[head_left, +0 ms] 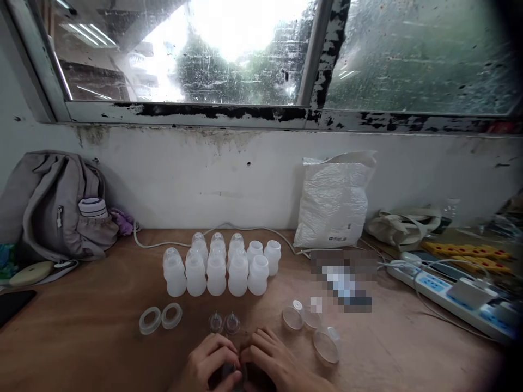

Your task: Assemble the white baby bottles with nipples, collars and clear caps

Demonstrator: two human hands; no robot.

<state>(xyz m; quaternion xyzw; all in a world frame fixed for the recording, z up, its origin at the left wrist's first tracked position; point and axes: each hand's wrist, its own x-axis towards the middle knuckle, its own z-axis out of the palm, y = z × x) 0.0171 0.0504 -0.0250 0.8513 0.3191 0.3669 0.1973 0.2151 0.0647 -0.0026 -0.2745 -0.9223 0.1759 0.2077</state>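
Observation:
My left hand (pixel 213 360) and my right hand (pixel 267 354) meet at the bottom edge, fingers curled around a small translucent part (pixel 232 374). Most of it is hidden by the fingers, so its kind is unclear. Just beyond my hands, two clear bottle nipples (pixel 224 323) stand side by side, tips up. Two translucent collar rings (pixel 160 319) lie to the left. On the right are several clear domed caps (pixel 326 346). Behind stand frosted baby bottles (pixel 216 275) in rows; several wear clear caps, while three at the right end have uncovered mouths.
A white power strip (pixel 445 299) with plugs and cables lies at right. Against the wall stand a white plastic mailer bag (pixel 333 204) and a cream cloth bag (pixel 404 226). A grey backpack (pixel 57 204) sits at left, near a dark flat object (pixel 14 306).

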